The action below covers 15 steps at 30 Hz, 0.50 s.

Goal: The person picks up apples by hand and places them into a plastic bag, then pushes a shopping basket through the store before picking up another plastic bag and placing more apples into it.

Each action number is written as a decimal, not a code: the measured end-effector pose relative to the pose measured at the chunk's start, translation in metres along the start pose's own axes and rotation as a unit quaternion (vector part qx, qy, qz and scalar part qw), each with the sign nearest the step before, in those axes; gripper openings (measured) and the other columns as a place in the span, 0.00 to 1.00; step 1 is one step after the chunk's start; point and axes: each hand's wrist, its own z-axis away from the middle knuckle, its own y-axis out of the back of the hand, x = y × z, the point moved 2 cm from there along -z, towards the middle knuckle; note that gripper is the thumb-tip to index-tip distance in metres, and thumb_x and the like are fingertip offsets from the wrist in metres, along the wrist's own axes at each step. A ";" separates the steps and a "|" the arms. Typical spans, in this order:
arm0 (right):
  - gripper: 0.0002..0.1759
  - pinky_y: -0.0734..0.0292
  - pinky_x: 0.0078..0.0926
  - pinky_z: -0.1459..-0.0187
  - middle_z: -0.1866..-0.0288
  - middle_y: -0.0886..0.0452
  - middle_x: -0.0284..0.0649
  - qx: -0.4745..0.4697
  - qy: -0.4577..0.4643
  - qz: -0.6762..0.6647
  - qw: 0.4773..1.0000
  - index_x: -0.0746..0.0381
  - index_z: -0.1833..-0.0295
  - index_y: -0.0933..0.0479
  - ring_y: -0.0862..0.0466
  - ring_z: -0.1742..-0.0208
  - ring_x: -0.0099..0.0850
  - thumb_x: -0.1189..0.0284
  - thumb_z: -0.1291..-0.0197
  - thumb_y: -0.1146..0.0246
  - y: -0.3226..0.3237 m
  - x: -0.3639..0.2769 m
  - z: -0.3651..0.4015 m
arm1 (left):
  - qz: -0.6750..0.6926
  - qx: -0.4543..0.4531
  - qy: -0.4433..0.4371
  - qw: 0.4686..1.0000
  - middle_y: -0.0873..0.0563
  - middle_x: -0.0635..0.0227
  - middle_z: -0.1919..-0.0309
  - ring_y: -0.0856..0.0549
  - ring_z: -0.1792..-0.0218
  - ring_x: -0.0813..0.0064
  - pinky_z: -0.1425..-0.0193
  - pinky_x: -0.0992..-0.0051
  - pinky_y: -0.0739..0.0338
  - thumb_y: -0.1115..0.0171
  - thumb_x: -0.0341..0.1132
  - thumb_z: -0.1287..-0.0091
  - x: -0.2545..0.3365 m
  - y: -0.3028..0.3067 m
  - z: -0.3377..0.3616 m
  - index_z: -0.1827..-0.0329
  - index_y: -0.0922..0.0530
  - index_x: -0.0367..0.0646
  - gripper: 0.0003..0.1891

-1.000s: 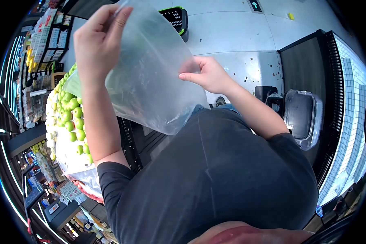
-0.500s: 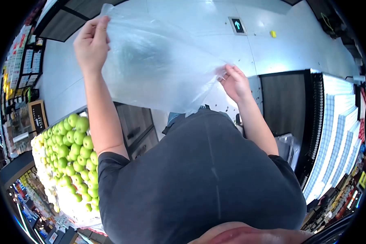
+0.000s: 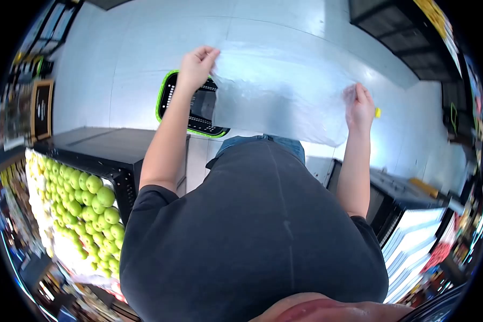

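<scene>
A clear plastic bag (image 3: 279, 96) is stretched out in front of me above the floor. My left hand (image 3: 198, 64) pinches its upper left corner between thumb and fingers. At the other side, my right hand (image 3: 361, 107) is closed on the bag's right edge. The thin film sags a little between the two hands and looks flat, with nothing visible inside. Below the bag and my left forearm, a black shopping basket (image 3: 168, 94) with a bright green rim stands on the floor, partly hidden by both.
Green apples (image 3: 86, 198) are heaped on a display to my left, beside a dark cabinet (image 3: 102, 147). A framed sign (image 3: 42, 110) stands farther left. Dark shelving (image 3: 392, 27) is at the far right, and a white-striped display (image 3: 413, 236) is nearer. A small yellow object (image 3: 378, 112) shows beside my right hand.
The view has turned, and the basket has come into sight. My left hand has come lower and nearer the middle; my right hand is farther right. The bag is now held more level.
</scene>
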 end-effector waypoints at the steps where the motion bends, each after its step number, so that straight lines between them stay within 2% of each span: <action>1: 0.07 0.24 0.27 0.52 0.64 0.19 0.39 -0.007 0.010 0.040 0.999 0.67 0.57 0.25 0.20 0.61 0.28 0.74 0.28 0.43 -0.005 -0.001 -0.031 | -0.004 0.016 0.021 1.000 0.17 0.71 0.79 0.22 0.81 0.83 0.75 0.79 0.27 0.37 0.37 0.29 -0.028 -0.006 -0.009 0.60 0.17 0.36 0.11; 3: 0.07 0.25 0.25 0.52 0.65 0.19 0.38 -0.068 -0.014 0.079 0.995 0.66 0.58 0.25 0.20 0.61 0.27 0.73 0.28 0.43 -0.025 -0.004 -0.084 | -0.010 0.064 0.138 0.988 0.16 0.68 0.78 0.19 0.80 0.81 0.74 0.78 0.26 0.37 0.37 0.29 -0.071 -0.017 -0.011 0.62 0.17 0.36 0.11; 5: 0.08 0.25 0.24 0.53 0.65 0.18 0.38 -0.073 -0.014 0.182 0.980 0.66 0.59 0.24 0.20 0.61 0.26 0.72 0.28 0.42 -0.062 -0.009 -0.139 | -0.041 0.129 0.206 0.969 0.15 0.66 0.78 0.18 0.79 0.80 0.73 0.78 0.24 0.37 0.36 0.31 -0.115 -0.027 0.001 0.64 0.18 0.35 0.11; 6: 0.08 0.25 0.24 0.53 0.65 0.18 0.38 -0.095 -0.023 0.186 0.978 0.66 0.59 0.24 0.20 0.61 0.26 0.72 0.28 0.42 -0.083 -0.009 -0.162 | -0.011 0.166 0.253 0.953 0.15 0.66 0.77 0.18 0.80 0.80 0.74 0.77 0.23 0.37 0.36 0.31 -0.145 -0.034 0.015 0.64 0.18 0.35 0.11; 7: 0.09 0.25 0.24 0.52 0.64 0.18 0.38 -0.141 -0.036 0.215 0.966 0.66 0.58 0.24 0.20 0.60 0.26 0.71 0.28 0.43 -0.103 -0.009 -0.181 | 0.020 0.199 0.299 0.933 0.15 0.65 0.77 0.18 0.80 0.79 0.74 0.77 0.22 0.38 0.36 0.32 -0.169 -0.043 0.030 0.64 0.19 0.35 0.10; 9: 0.09 0.25 0.24 0.52 0.63 0.19 0.38 -0.212 -0.059 0.255 0.942 0.66 0.57 0.24 0.21 0.60 0.25 0.71 0.27 0.43 -0.143 -0.010 -0.214 | 0.132 0.250 0.437 0.854 0.14 0.65 0.75 0.17 0.79 0.78 0.74 0.77 0.21 0.38 0.35 0.33 -0.179 -0.062 0.057 0.63 0.19 0.36 0.09; 11: 0.10 0.25 0.24 0.51 0.63 0.18 0.37 -0.298 -0.074 0.303 0.902 0.66 0.58 0.23 0.20 0.60 0.25 0.70 0.27 0.42 -0.188 -0.004 -0.244 | 0.167 0.265 0.477 0.821 0.14 0.65 0.73 0.17 0.78 0.78 0.75 0.78 0.21 0.40 0.33 0.33 -0.185 -0.078 0.080 0.63 0.18 0.38 0.07; 15: 0.11 0.26 0.22 0.53 0.65 0.16 0.37 -0.382 -0.092 0.304 0.868 0.65 0.59 0.22 0.20 0.62 0.23 0.69 0.28 0.41 -0.262 0.024 -0.280 | 0.179 0.303 0.546 0.761 0.15 0.67 0.73 0.17 0.77 0.77 0.73 0.75 0.20 0.40 0.33 0.34 -0.187 -0.108 0.101 0.64 0.18 0.38 0.07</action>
